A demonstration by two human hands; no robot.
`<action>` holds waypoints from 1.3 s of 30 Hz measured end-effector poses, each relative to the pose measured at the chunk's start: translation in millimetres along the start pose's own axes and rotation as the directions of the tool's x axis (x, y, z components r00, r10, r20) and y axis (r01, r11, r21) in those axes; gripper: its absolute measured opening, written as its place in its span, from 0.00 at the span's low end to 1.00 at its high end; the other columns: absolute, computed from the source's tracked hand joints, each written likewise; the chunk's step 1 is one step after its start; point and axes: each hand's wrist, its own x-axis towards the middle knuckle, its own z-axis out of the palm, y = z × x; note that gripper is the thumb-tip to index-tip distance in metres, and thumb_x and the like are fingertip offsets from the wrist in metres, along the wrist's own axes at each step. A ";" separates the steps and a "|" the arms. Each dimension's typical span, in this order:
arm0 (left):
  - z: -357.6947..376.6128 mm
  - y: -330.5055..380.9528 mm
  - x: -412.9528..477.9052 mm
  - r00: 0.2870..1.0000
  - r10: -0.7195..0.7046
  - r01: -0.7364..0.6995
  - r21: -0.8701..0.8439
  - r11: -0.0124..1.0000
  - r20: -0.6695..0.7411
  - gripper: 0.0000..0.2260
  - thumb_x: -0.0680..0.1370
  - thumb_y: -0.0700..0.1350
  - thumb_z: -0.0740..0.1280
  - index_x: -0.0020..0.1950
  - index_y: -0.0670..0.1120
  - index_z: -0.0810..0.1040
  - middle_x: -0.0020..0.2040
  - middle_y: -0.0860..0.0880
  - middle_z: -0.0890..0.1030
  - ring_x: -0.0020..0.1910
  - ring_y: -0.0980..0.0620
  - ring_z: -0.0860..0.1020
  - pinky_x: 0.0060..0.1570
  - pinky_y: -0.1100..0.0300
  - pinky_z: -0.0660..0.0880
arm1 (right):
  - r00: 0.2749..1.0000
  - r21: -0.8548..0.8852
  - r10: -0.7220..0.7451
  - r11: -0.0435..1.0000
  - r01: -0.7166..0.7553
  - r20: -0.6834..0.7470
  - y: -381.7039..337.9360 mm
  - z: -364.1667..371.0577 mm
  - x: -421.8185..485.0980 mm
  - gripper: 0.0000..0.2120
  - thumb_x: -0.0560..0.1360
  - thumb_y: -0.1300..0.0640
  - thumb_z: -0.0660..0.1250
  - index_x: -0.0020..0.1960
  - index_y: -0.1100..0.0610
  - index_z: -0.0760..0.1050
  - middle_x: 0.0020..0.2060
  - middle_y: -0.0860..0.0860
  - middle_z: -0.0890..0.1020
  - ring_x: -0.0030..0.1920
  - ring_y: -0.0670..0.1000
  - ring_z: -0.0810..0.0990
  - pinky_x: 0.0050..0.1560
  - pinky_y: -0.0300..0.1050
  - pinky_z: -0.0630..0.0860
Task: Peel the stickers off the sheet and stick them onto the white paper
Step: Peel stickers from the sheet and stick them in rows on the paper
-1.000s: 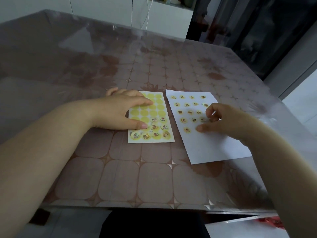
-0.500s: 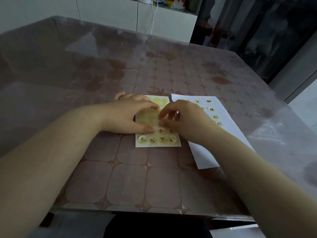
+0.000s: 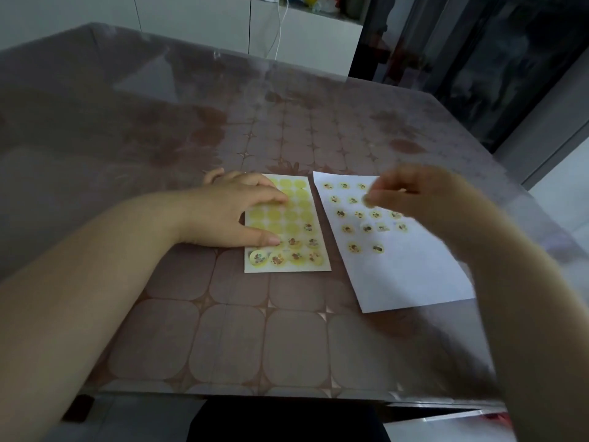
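One sheet (image 3: pixel 299 202) lies on the desk (image 3: pixel 223 339) with seven stickers (image 3: pixel 296 256) visible; the left hand (image 3: pixel 229 212) presses it, fingers flat. One paper (image 3: pixel 414 275) lies beside it with fifteen visible. The right hand (image 3: pixel 414 193) is above the paper, blurred; grip indeterminate.

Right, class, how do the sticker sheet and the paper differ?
The sheet is smaller, yellow; the paper larger, white. The sheet lies square to the table edge; the paper, skewed. The left hand presses the sheet; the right hand hovers over the paper. Both lie flat with round stickers.
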 end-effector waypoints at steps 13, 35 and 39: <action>-0.4 -0.5 -1.4 1.000 0.004 -0.004 -0.031 1.000 -0.012 0.38 0.57 0.74 0.53 0.66 0.66 0.61 0.63 0.66 0.59 0.70 0.61 0.53 0.68 0.59 0.37 | 0.954 -0.002 0.300 0.954 -0.300 0.015 36.4 -6.3 -19.9 0.02 0.68 0.54 0.74 0.37 0.51 0.82 0.39 0.49 0.81 0.40 0.49 0.75 0.41 0.44 0.68; 0.4 -0.8 -2.2 1.000 0.006 -0.006 -0.016 1.000 -0.004 0.38 0.58 0.73 0.52 0.67 0.65 0.61 0.69 0.62 0.60 0.70 0.58 0.55 0.71 0.55 0.40 | 1.000 -0.160 0.022 0.987 -0.021 0.006 7.5 11.5 -12.0 0.08 0.74 0.49 0.66 0.42 0.53 0.75 0.35 0.44 0.75 0.31 0.43 0.70 0.30 0.35 0.65; 0.3 -1.9 -1.3 1.000 0.000 0.000 -0.008 1.000 -0.004 0.37 0.59 0.73 0.53 0.67 0.64 0.62 0.68 0.62 0.60 0.70 0.58 0.55 0.71 0.54 0.39 | 0.988 -0.248 -0.069 0.963 0.102 0.137 -8.6 37.7 2.0 0.03 0.74 0.49 0.66 0.47 0.45 0.78 0.39 0.41 0.75 0.37 0.43 0.74 0.36 0.33 0.70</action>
